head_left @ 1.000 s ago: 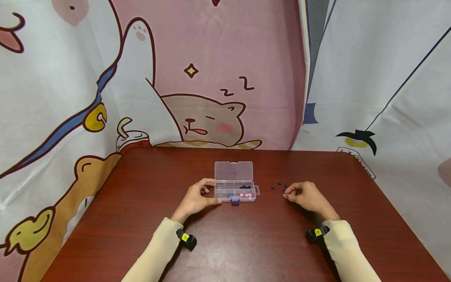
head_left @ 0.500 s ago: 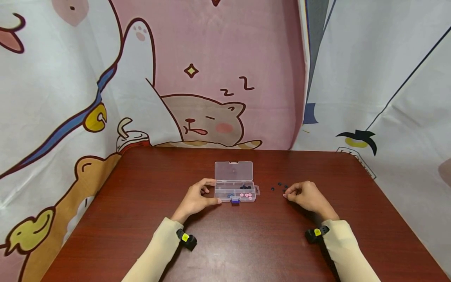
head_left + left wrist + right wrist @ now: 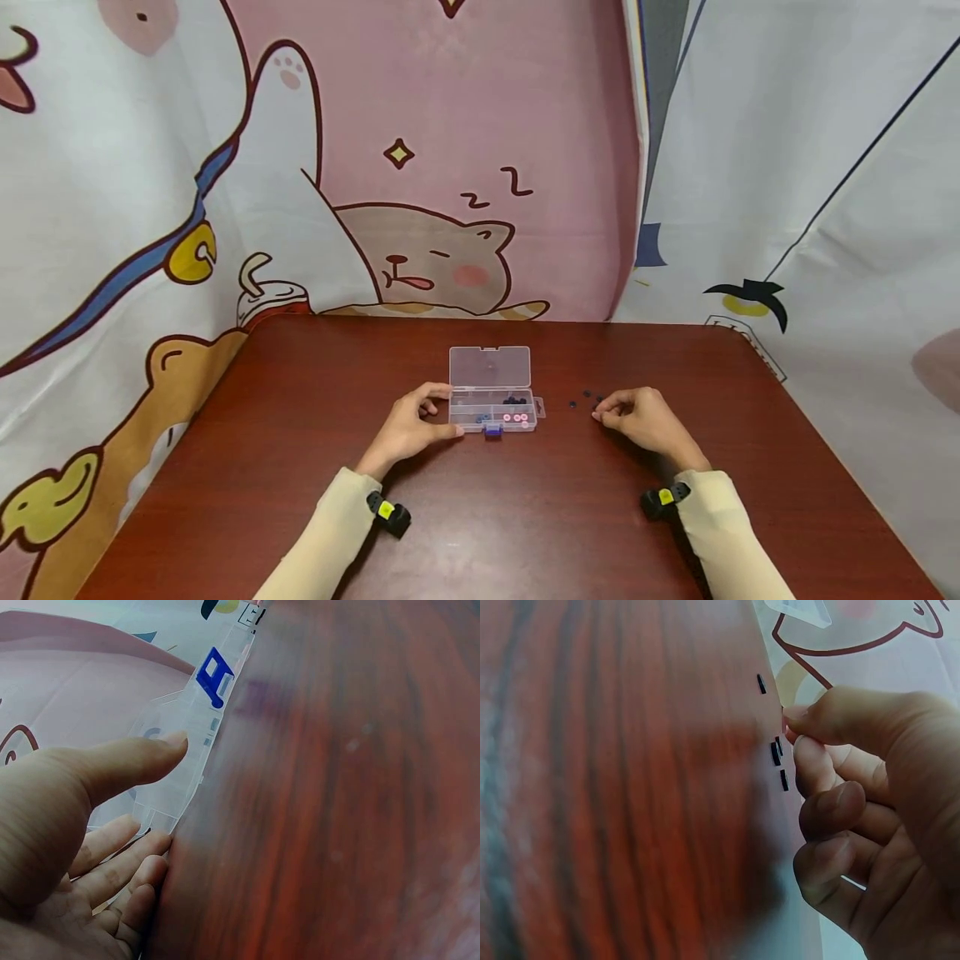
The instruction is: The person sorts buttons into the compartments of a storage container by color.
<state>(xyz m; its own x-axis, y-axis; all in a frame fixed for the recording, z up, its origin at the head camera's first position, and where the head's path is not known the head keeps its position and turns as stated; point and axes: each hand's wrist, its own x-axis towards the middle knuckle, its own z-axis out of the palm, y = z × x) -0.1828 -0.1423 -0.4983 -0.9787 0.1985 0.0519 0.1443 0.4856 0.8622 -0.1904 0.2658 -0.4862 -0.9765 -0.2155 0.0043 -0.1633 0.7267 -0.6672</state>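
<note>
A clear plastic compartment box (image 3: 457, 417) stands on the table with its lid (image 3: 490, 367) raised. My left hand (image 3: 408, 427) holds its left end, thumb at the front corner and fingers at the side. In the left wrist view the thumb (image 3: 142, 761) lies along the front wall near the blue latch (image 3: 215, 677). Pink ring-shaped beads (image 3: 516, 417), dark pieces (image 3: 514, 401) and blue pieces (image 3: 483, 417) sit inside. My right hand (image 3: 637, 418) has curled fingers, thumb and index tips together beside small dark discs (image 3: 775, 754); I cannot tell what the tips pinch.
Several dark discs (image 3: 573, 404) lie on the brown table (image 3: 480, 517) between the box and my right hand. A hang tab (image 3: 539, 407) sticks out from the box's right end. A cartoon-printed curtain (image 3: 570, 167) hangs behind the table.
The head view has shifted slightly, so everything sits a little further left. Both hands keep nearly the same places beside the box and the dark discs.
</note>
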